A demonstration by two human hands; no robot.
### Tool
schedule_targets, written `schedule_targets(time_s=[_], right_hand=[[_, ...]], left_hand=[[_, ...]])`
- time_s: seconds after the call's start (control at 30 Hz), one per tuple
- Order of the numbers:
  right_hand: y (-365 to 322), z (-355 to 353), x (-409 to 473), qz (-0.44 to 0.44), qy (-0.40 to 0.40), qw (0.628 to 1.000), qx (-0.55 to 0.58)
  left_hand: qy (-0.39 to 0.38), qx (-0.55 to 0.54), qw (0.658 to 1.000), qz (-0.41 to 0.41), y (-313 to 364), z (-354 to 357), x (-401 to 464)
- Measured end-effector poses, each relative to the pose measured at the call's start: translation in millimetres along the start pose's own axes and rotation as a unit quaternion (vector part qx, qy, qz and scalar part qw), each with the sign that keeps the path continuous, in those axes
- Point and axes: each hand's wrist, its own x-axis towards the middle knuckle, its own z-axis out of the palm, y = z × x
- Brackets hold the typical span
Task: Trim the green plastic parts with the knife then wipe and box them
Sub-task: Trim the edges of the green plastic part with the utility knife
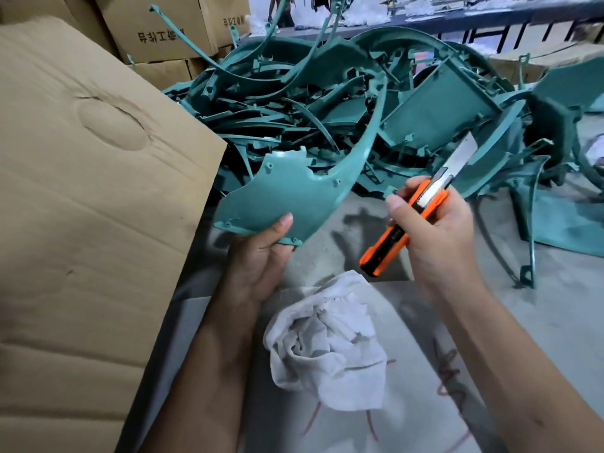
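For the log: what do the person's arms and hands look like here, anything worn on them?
Both forearms are bare: no sleeves in view, no gloves, no watch, rings or bands on the left hand or the right hand. Fingernails are short and unpainted.

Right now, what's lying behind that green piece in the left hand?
Behind the held green part sits a tangled pile of green plastic parts, with cardboard boxes further back. What lies beneath the pile is covered and cannot be seen.

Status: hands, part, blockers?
Left hand holds green part. Right hand grips utility knife, blade out, off the part. White rag unused below.
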Motion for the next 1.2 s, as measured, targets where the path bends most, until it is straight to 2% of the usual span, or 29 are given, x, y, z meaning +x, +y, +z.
schedule_targets(time_s=[0.07, 0.13, 0.2, 0.3, 0.4, 0.53, 0.73, 0.9, 1.07, 1.2], right_hand=[[1.1, 3.3, -4.0, -0.016, -0.034, 0.999, -0.034], [1.7, 8.5, -10.5, -0.028, -0.089, 0.994, -0.056], [0.1, 16.6, -18.5, -0.015, -0.13, 0.99, -0.061], [0.0, 23.6, -25.1, -0.002, -0.176, 0.98, -0.09], [2.7, 22.4, -24.0, 0.028, -0.191, 0.976, -0.103], [3.7, 19.5, -21.0, 0.081, -0.208, 0.973, -0.06], [5.1, 11.9, -12.7, 0.12, -0.202, 0.97, -0.067], [5.8, 7.7, -8.5, 0.091, -0.152, 0.968, -0.178], [6.9, 10.3, -9.4, -0.026, -0.054, 0.959, -0.276], [6.4, 13.2, -17.1, 0.012, -0.169, 0.975, -0.147]], left_hand=[[0.047, 0.14, 0.988, 0.046, -2.4, -7.9, 0.1], [0.057, 0.248, 0.965, 0.057, -8.5, -12.8, -1.2], [0.043, 0.219, 0.975, -0.002, -10.8, -8.3, -1.0], [0.006, 0.079, 0.995, -0.057, -7.1, -5.5, 7.2], [-0.012, 0.082, 0.995, -0.049, -7.1, -1.8, 6.0], [0.048, 0.12, 0.992, 0.002, -12.3, 3.8, -0.9], [0.048, 0.113, 0.992, 0.012, -11.5, 1.8, -1.3], [-0.027, 0.114, 0.991, 0.07, -4.5, 5.6, -2.2], [-0.037, 0.135, 0.987, 0.08, -5.9, 5.0, 0.4], [-0.032, 0.097, 0.992, 0.078, -6.8, 2.8, 2.9]])
